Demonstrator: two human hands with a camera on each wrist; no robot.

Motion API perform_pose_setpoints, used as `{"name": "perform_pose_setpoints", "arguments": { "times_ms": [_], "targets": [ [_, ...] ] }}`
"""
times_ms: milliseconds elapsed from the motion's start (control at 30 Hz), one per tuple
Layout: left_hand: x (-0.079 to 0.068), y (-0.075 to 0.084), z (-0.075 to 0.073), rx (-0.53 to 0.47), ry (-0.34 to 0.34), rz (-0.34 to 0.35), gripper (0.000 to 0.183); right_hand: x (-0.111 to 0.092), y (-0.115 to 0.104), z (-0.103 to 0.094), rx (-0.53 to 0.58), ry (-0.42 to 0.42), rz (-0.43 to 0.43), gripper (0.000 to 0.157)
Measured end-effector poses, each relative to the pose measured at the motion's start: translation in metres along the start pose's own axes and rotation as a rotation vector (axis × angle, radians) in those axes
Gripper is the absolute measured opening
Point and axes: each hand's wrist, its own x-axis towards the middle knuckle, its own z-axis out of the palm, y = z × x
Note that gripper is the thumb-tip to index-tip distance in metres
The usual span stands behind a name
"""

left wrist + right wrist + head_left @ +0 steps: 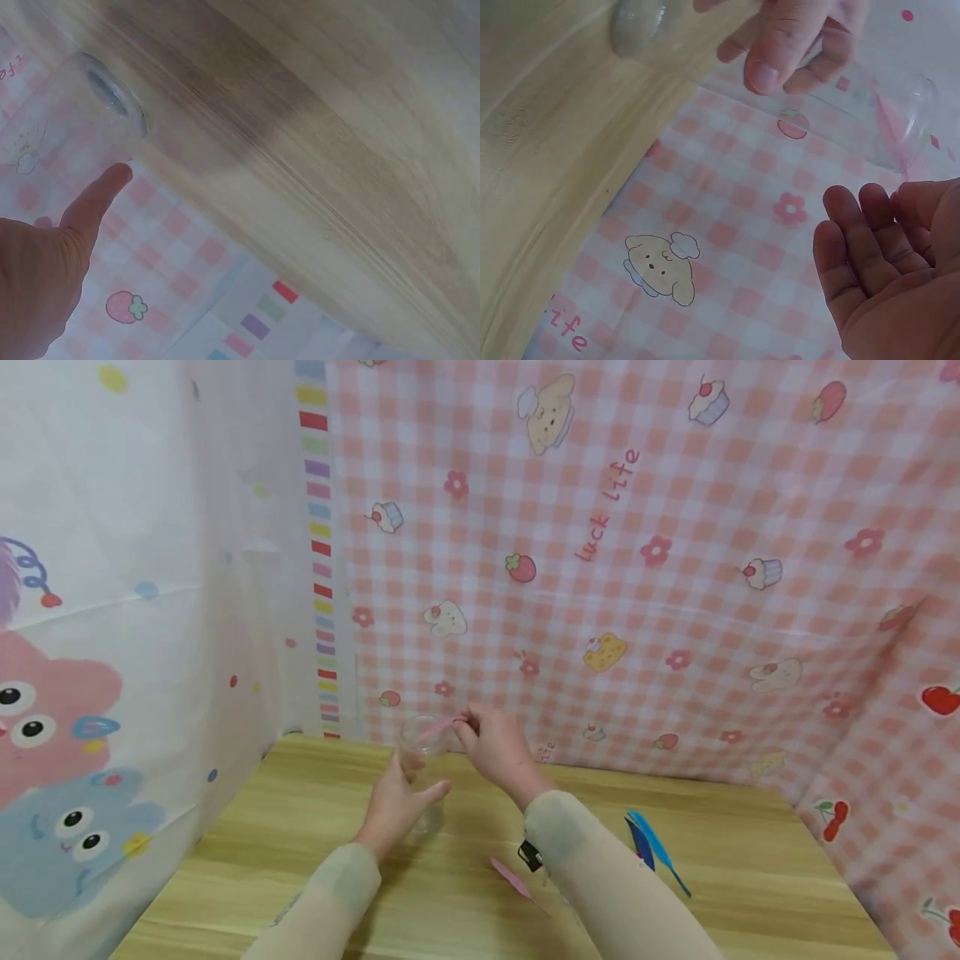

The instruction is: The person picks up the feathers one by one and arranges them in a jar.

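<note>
A tall clear vase [426, 820] stands at the back left of the table, its see-through wall hard to make out. My left hand [397, 802] holds its side, fingers around it and thumb sticking out to the right. At the rim, my right hand [497, 750] pinches one end of a pink feather [437, 727] between thumb and forefinger. The feather's other end reaches into the vase's mouth, as the right wrist view also shows with the pink feather [889, 120] inside the clear wall. Only the left thumb side [97, 199] appears in the left wrist view.
On the wooden table [247, 843] lies another pink feather [512, 878], in front of the vase. A light blue feather [658, 843] and a dark blue one [640, 842] lie to the right, partly behind the right sleeve. Printed cloth [675, 610] hangs behind the table.
</note>
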Motion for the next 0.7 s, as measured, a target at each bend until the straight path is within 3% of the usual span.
{"name": "perform_pose_setpoints", "arguments": {
  "times_ms": [133,300,600,700],
  "targets": [
    [0.001,-0.003,0.002,-0.027,0.005,0.017,0.073,0.000,0.000,0.000,0.008,0.015,-0.017,0.023],
    [-0.001,-0.012,0.006,-0.025,0.000,-0.019,0.067,0.001,-0.004,-0.002,0.003,0.007,-0.017,0.023],
    [-0.003,-0.014,0.007,-0.031,-0.019,-0.044,0.068,0.001,-0.009,-0.004,0.008,0.000,0.005,0.019],
    [-0.002,-0.014,0.008,-0.016,-0.018,-0.043,0.060,-0.001,-0.007,-0.004,0.009,-0.001,0.000,0.020]
  ]
}}
